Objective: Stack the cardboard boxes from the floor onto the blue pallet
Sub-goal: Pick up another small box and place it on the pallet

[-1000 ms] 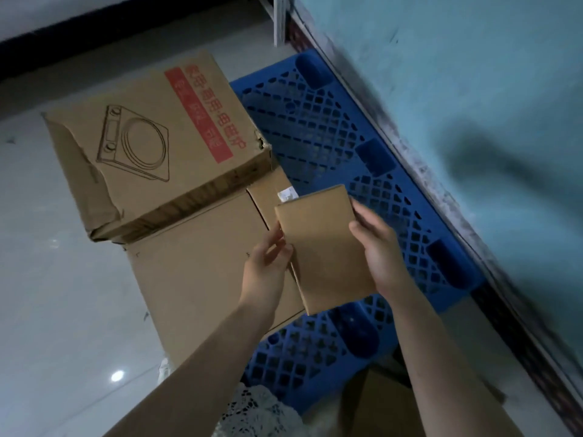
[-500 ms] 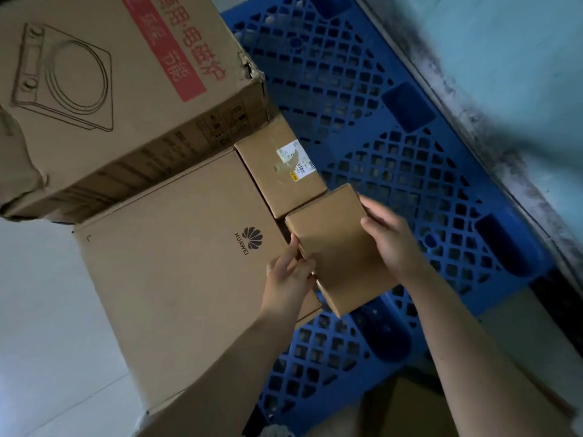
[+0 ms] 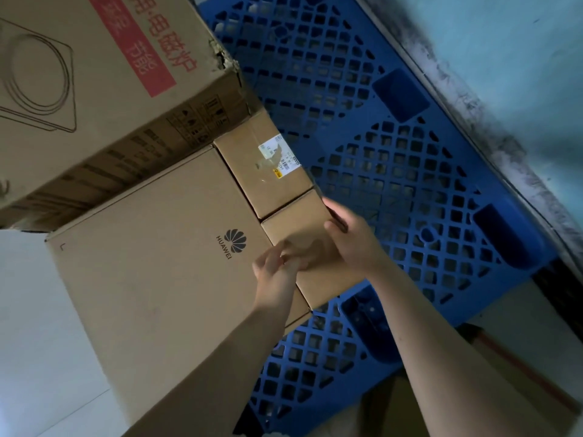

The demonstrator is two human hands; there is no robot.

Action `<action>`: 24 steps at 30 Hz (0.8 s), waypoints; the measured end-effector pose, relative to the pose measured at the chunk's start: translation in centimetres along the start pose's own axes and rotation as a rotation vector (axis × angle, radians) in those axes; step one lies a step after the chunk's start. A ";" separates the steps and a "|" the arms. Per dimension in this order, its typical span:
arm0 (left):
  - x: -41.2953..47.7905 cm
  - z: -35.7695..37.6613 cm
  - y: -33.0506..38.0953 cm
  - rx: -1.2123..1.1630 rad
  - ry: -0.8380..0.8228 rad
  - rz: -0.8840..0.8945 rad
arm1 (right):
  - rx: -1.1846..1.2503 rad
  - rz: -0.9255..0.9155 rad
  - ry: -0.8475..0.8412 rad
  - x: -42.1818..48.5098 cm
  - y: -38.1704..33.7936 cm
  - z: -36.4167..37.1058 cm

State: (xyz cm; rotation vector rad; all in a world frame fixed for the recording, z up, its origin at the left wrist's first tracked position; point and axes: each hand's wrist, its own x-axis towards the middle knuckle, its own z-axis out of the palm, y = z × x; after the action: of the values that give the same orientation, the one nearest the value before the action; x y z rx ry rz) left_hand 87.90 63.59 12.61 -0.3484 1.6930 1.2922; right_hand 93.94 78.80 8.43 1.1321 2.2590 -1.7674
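A small plain cardboard box [image 3: 318, 279] sits on the blue pallet [image 3: 394, 171], tight against the big flat box with a black logo [image 3: 164, 279] and a small labelled box [image 3: 265, 171]. My right hand [image 3: 353, 241] grips its far right edge. My left hand [image 3: 277, 272] is blurred at the seam between the small box and the logo box, fingers curled on the small box's left edge. A large box with a red stripe and a cooker drawing [image 3: 94, 89] stands at the upper left.
A pale blue wall with a grimy base [image 3: 511, 115] runs along the pallet's right side. Pale floor [image 3: 38, 342] lies left of the boxes. More cardboard [image 3: 394, 405] lies on the floor at the bottom, below my right arm.
The small plain box came down from mid-air onto the pallet and now lies flush beside the other boxes. Both hands followed it down, and the view moved closer.
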 end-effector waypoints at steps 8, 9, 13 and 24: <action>1.0 0.1 0.1 0.020 0.015 -0.011 | -0.011 0.040 0.024 0.0 0.8 0.6; 1.0 0.1 0.1 0.011 0.028 0.003 | -0.018 0.038 0.004 0.0 0.8 0.6; 1.0 -0.1 0.8 -0.071 0.104 0.048 | -0.177 0.038 -0.010 0.1 0.5 0.9; -4.0 1.5 8.6 0.009 -0.035 0.404 | 0.376 -0.075 0.248 -6.4 -8.5 -2.6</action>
State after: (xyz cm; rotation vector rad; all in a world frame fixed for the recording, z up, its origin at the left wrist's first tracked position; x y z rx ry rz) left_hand 84.75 67.10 20.99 0.0278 1.7971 1.5682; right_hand 94.70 77.22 19.27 1.4148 2.1740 -2.2684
